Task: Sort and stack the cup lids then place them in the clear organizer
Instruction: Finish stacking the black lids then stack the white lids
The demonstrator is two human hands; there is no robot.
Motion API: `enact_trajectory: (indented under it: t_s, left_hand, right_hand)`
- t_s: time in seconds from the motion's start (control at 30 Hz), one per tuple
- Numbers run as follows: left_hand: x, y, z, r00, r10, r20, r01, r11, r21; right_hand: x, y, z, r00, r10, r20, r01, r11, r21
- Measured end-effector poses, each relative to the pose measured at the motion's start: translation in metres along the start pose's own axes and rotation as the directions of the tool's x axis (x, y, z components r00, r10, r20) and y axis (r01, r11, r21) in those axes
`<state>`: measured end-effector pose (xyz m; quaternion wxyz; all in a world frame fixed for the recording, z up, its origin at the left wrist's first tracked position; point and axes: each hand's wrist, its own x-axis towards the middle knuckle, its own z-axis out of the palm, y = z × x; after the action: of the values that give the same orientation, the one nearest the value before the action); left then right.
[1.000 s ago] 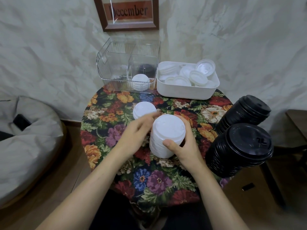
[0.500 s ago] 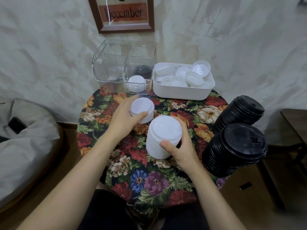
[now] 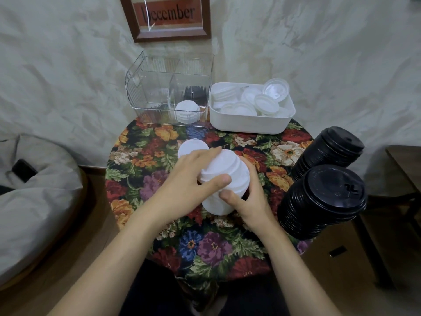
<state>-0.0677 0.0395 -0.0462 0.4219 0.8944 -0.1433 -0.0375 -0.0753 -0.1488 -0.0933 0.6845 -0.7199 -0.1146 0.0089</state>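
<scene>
A tall stack of white cup lids (image 3: 217,205) stands on the floral table. My right hand (image 3: 247,202) grips its lower part from the right. My left hand (image 3: 189,179) grips the stack's top section (image 3: 227,167), which tilts to the left, fingers over the top and thumb on the near side. A shorter white lid stack (image 3: 191,147) sits just behind my left hand. The clear organizer (image 3: 145,94) at the back holds a small white lid stack (image 3: 187,111) and some black lids (image 3: 196,93) in its right compartment.
A white bin (image 3: 246,125) with several loose white lids stands to the right of the organizer. Two tall black lid stacks (image 3: 325,201) (image 3: 330,149) lean at the table's right edge. A grey beanbag (image 3: 34,201) lies on the floor to the left.
My left hand left the big stack, reached the shorter stack behind it, then came back onto the big stack's top, which now tilts. My right hand stayed on the stack.
</scene>
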Motion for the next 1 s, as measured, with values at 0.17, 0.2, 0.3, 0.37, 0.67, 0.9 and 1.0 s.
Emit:
enact_trajectory:
  t_s: [0.17,0.2,0.3,0.37,0.67,0.9,1.0]
  left_hand:
    - [-0.001,-0.006,-0.010,0.985,-0.039,0.165,0.072,0.977,-0.199]
    - [-0.004,-0.003,-0.010,0.990,-0.009,0.143,0.035,0.983,-0.179]
    - [-0.008,-0.001,-0.009,1.000,0.005,0.001,-0.005,0.990,-0.143]
    - [-0.007,0.004,-0.005,0.997,-0.012,-0.073,0.001,0.990,-0.138]
    - [0.000,0.008,0.011,0.999,-0.033,-0.030,0.026,0.975,-0.221]
    - [-0.008,0.007,0.002,0.997,0.015,0.079,0.007,0.963,-0.271]
    - [-0.007,0.006,-0.001,0.998,0.032,0.054,-0.019,0.974,-0.227]
  right_hand:
    - [0.000,0.001,0.000,1.000,0.002,-0.005,-0.002,1.000,-0.009]
    - [0.000,0.002,-0.001,1.000,-0.003,-0.004,0.003,1.000,-0.012]
    - [0.000,0.002,-0.001,1.000,-0.001,-0.003,0.001,1.000,-0.021]
    - [0.000,0.002,-0.001,1.000,0.009,-0.006,-0.009,1.000,-0.023]
    - [0.000,0.005,-0.002,0.999,0.035,0.005,-0.034,0.999,-0.018]
    - [0.000,0.005,-0.003,1.000,0.013,0.015,-0.013,1.000,-0.025]
    - [-0.001,0.006,-0.003,1.000,0.005,0.027,-0.005,1.000,-0.007]
